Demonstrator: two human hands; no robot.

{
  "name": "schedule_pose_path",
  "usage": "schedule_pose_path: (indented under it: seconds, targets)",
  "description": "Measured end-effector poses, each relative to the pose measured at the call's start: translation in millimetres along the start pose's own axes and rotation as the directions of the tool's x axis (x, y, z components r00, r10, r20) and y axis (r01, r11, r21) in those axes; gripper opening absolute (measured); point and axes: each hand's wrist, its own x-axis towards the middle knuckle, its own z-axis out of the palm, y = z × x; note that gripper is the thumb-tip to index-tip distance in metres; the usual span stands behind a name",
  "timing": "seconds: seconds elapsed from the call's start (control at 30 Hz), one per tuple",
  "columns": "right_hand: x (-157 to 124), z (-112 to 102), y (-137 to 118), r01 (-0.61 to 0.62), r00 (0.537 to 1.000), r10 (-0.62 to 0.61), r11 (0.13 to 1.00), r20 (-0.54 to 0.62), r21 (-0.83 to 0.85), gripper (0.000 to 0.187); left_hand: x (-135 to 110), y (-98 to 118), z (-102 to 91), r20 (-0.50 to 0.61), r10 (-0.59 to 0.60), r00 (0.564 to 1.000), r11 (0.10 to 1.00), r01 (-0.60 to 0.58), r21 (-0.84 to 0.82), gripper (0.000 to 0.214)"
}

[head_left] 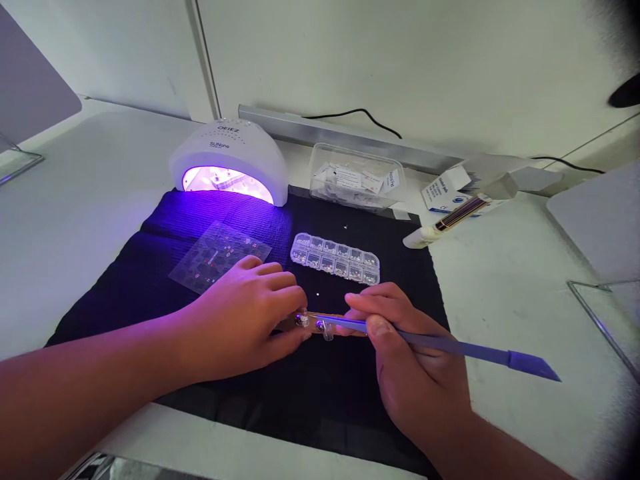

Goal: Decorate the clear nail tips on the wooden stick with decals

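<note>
My left hand (250, 313) lies curled on a black mat (150, 267), its fingertips pinching the left end of a thin wooden stick (340, 321) that carries small clear nail tips. My right hand (405, 360) grips a long blue tool (465, 348) like a pen. The tool's tip touches a nail tip on the stick, between the two hands. A clear compartment box of small rhinestones (336, 257) lies just behind the hands.
A white UV nail lamp (230, 157) glows purple at the back of the mat. A clear sticker sheet (220, 255) lies left of the rhinestone box. A clear plastic tub (356, 177), a white tube (440, 227) and a small carton (445, 190) stand at the back right.
</note>
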Motion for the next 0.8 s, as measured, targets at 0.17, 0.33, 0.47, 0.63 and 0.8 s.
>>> schedule_pose_path:
  seconds: [0.17,0.33,0.47,0.63,0.8]
  targets:
    - [1.3,-0.2,1.1,-0.009,1.0,0.01,0.999,0.014,-0.031,0.033,0.8,0.4,0.1,0.012,-0.009,1.0,1.0,0.009,0.001,0.014]
    - [1.3,-0.7,-0.7,-0.008,1.0,0.009,0.999,0.02,-0.048,0.033,-0.2,1.6,-0.2,-0.021,-0.015,1.0,1.0,0.015,-0.016,0.012]
    - [0.5,-0.3,-0.6,-0.015,1.0,0.015,1.0,0.021,-0.023,0.033,-0.3,1.8,0.0,-0.041,0.009,0.999,1.0,-0.009,0.001,0.014]
    - [0.6,1.7,-0.2,-0.041,0.999,0.042,0.997,-0.01,0.061,0.03,0.4,0.5,-0.5,-0.052,0.024,0.998,1.0,-0.024,0.009,0.014]
    - [1.4,2.7,-0.7,-0.054,0.998,0.059,0.993,-0.038,0.108,0.032,-0.6,1.1,-0.9,-0.026,0.012,1.0,1.0,-0.012,-0.021,0.01]
